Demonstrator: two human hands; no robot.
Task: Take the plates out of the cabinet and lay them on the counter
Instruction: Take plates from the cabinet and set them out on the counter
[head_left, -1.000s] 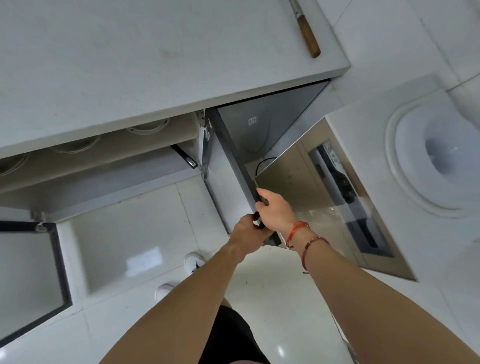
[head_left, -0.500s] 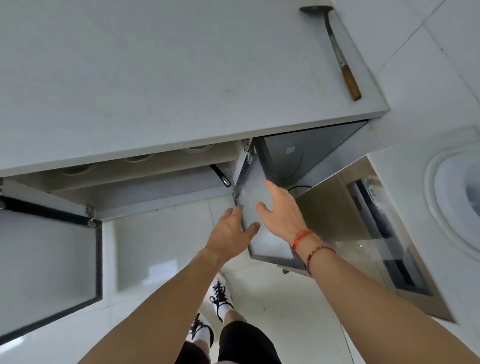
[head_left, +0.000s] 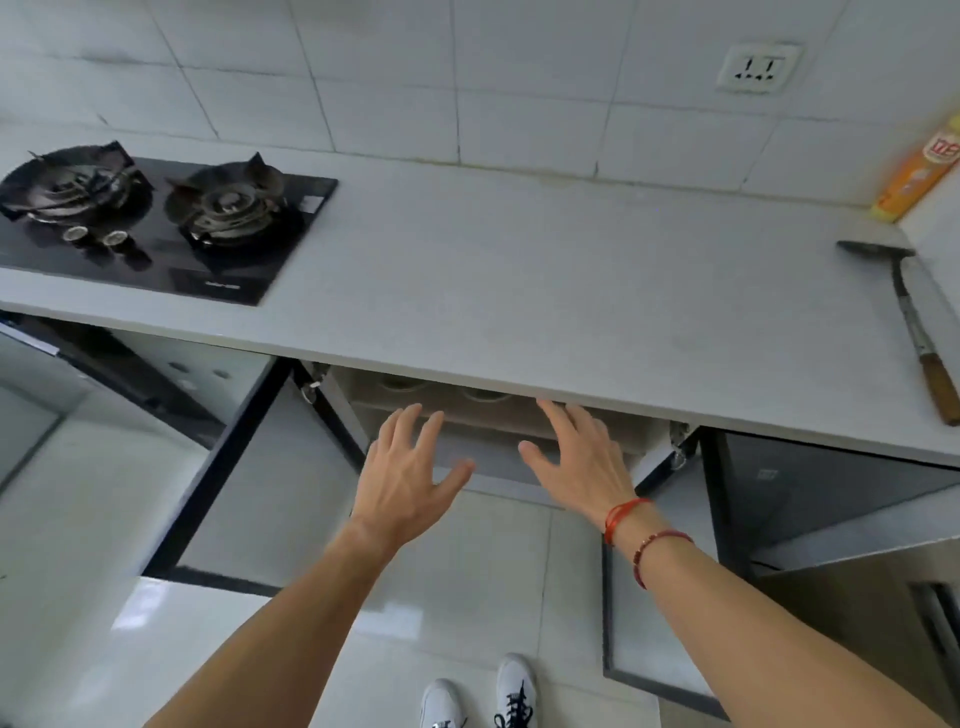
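Observation:
The cabinet (head_left: 519, 415) under the white counter (head_left: 519, 291) stands open, with one door (head_left: 265, 483) swung out left and another door (head_left: 654, 597) swung out right. Just under the counter's edge, pale rims of dishes (head_left: 483, 396) show on the cabinet's shelf; most of each is hidden. My left hand (head_left: 405, 478) and my right hand (head_left: 582, 462) are held out in front of the opening, fingers spread, holding nothing. Neither touches the shelf or the dishes.
A black two-burner gas hob (head_left: 156, 223) sits at the counter's left. A spatula with a wooden handle (head_left: 914, 322) lies at the right end, an orange bottle (head_left: 919, 171) behind it. Another open door (head_left: 831, 499) is far right. My shoes (head_left: 483, 696) stand on the tiled floor.
Both hands have let go of the right door, which now stands open, and moved left to the middle of the cabinet opening. My view has risen to take in the counter and hob.

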